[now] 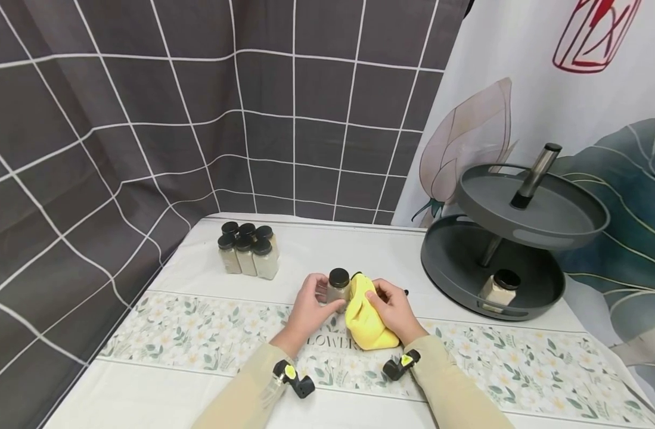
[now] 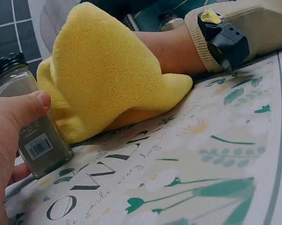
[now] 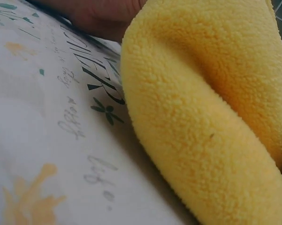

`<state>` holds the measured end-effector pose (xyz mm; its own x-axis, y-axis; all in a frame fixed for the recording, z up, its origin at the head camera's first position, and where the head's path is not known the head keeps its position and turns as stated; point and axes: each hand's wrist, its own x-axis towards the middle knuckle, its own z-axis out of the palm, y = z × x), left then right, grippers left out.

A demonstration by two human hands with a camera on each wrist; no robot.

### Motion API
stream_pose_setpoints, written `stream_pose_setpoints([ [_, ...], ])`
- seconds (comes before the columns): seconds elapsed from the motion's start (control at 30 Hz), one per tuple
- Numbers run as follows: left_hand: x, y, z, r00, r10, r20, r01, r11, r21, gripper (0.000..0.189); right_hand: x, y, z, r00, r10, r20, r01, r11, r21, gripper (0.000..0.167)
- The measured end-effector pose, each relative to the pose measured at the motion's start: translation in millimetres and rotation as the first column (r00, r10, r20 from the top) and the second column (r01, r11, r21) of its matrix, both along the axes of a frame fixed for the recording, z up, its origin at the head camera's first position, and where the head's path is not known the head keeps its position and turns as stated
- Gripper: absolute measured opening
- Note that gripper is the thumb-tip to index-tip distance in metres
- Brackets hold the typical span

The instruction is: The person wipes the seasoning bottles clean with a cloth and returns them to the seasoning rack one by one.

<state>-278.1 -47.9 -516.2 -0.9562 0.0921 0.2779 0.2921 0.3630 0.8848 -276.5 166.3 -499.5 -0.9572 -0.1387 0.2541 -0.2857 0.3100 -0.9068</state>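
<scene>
My left hand (image 1: 312, 302) grips a glass spice jar (image 1: 337, 291) with a black lid, thumb across its near side. In the left wrist view the jar (image 2: 46, 145) stands slightly tilted, a barcode label low on its glass and its base close over the tablecloth. A yellow plush cloth (image 1: 368, 322) is bunched in my right hand (image 1: 396, 307), pinched between thumb and fingers. The cloth (image 2: 103, 75) lies right against the jar's side, its lower folds drooping to the tablecloth. In the right wrist view the cloth (image 3: 201, 117) covers most of the fingers.
Several black-lidded jars (image 1: 247, 253) stand grouped at the back left. To the right is a two-tier dark grey round tray (image 1: 440, 268), with one jar (image 1: 500, 288) on its lower tier. A floral band crosses the white tablecloth (image 1: 198, 333). Behind hangs a dark grid-patterned curtain (image 1: 268, 143).
</scene>
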Motion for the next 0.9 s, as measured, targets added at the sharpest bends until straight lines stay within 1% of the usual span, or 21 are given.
stream_pose_setpoints([
  [0.03,-0.4,-0.4,-0.3,1.0,-0.007,0.001,0.007,1.0,-0.002,0.056,-2.7,0.5,-4.7,1.0,-0.008,-0.021,0.008,1.0,-0.001,0.009],
  [0.07,-1.2,-1.1,-1.2,1.0,-0.019,0.0,0.019,1.0,0.004,0.056,-5.1,0.3,-8.8,0.998,-0.016,-0.063,0.016,1.0,0.001,0.009],
  [0.13,-2.5,-3.1,-3.8,0.999,-0.052,-0.007,0.052,0.998,0.04,0.056,-9.4,-0.5,-17.2,0.982,-0.033,-0.186,0.035,0.999,0.006,0.01],
  [0.17,-2.9,-4.1,-4.7,0.998,-0.067,-0.008,0.067,0.996,0.055,0.057,-10.2,-1.2,-19.2,0.965,-0.036,-0.261,0.041,0.999,0.013,0.011],
  [0.2,-3.0,-5.2,-5.5,0.996,-0.087,-0.013,0.087,0.994,0.072,0.057,-10.5,-2.3,-20.4,0.94,-0.035,-0.338,0.044,0.999,0.019,0.013],
  [0.27,-3.2,-6.9,-6.6,0.992,-0.121,-0.019,0.122,0.988,0.099,0.057,-10.2,-5.2,-21.3,0.881,-0.029,-0.472,0.057,0.997,0.045,0.016],
  [0.3,-3.2,-7.4,-6.9,0.991,-0.134,-0.027,0.136,0.985,0.107,0.056,-10.1,-6.5,-21.8,0.862,-0.026,-0.506,0.061,0.997,0.054,0.017],
  [0.33,-3.2,-7.3,-6.9,0.99,-0.14,-0.026,0.142,0.984,0.108,0.055,-10.3,-7.6,-22.6,0.85,-0.019,-0.527,0.068,0.995,0.073,0.018],
  [0.37,-3.2,-7.4,-6.9,0.988,-0.152,-0.031,0.155,0.981,0.115,0.053,-9.9,-8.7,-22.1,0.853,-0.012,-0.522,0.065,0.994,0.083,0.017],
  [0.4,-3.3,-7.5,-7.0,0.986,-0.164,-0.036,0.167,0.978,0.125,0.052,-9.3,-9.9,-21.0,0.863,-0.007,-0.505,0.067,0.993,0.1,0.016],
  [0.43,-3.3,-7.6,-7.2,0.985,-0.17,-0.039,0.173,0.976,0.13,0.051,-8.7,-10.9,-20.2,0.881,-0.003,-0.472,0.07,0.99,0.123,0.015],
  [0.5,-3.8,-7.5,-7.7,0.984,-0.169,-0.056,0.175,0.975,0.133,0.05,-8.4,-12.3,-19.4,0.927,-0.006,-0.374,0.09,0.974,0.207,0.013],
  [0.57,-4.5,-8.0,-7.9,0.985,-0.164,-0.059,0.17,0.977,0.129,0.05,-8.4,-12.7,-18.0,0.962,-0.012,-0.272,0.1,0.945,0.312,0.012],
  [0.63,-5.1,-8.5,-7.4,0.987,-0.152,-0.055,0.157,0.982,0.106,0.049,-9.2,-12.4,-17.9,0.976,-0.017,-0.219,0.108,0.905,0.411,0.012],
  [0.67,-5.4,-8.8,-7.1,0.988,-0.147,-0.054,0.151,0.984,0.094,0.049,-9.6,-12.0,-18.5,0.976,-0.016,-0.217,0.113,0.89,0.442,0.013],
  [0.7,-5.5,-9.4,-6.7,0.988,-0.148,-0.047,0.152,0.984,0.089,0.048,-9.4,-11.4,-18.4,0.973,-0.012,-0.23,0.114,0.892,0.437,0.013],
  [0.73,-5.7,-9.7,-6.5,0.988,-0.149,-0.045,0.152,0.985,0.079,0.048,-9.2,-10.7,-18.2,0.964,-0.006,-0.264,0.117,0.906,0.406,0.012],
  [0.77,-5.7,-9.6,-6.2,0.988,-0.15,-0.044,0.153,0.986,0.073,0.047,-8.7,-10.2,-18.2,0.948,0.0,-0.317,0.121,0.924,0.362,0.012],
  [0.83,-5.7,-9.3,-5.5,0.987,-0.157,-0.038,0.16,0.985,0.067,0.046,-7.8,-10.3,-19.7,0.905,0.012,-0.426,0.117,0.954,0.276,0.013],
  [0.87,-6.0,-9.0,-5.6,0.986,-0.159,-0.039,0.161,0.985,0.065,0.045,-7.0,-10.7,-19.7,0.89,0.013,-0.455,0.109,0.965,0.24,0.014],
  [0.9,-6.2,-8.7,-5.9,0.986,-0.162,-0.047,0.165,0.984,0.071,0.045,-6.3,-11.2,-19.1,0.888,0.011,-0.46,0.101,0.971,0.217,0.015],
])
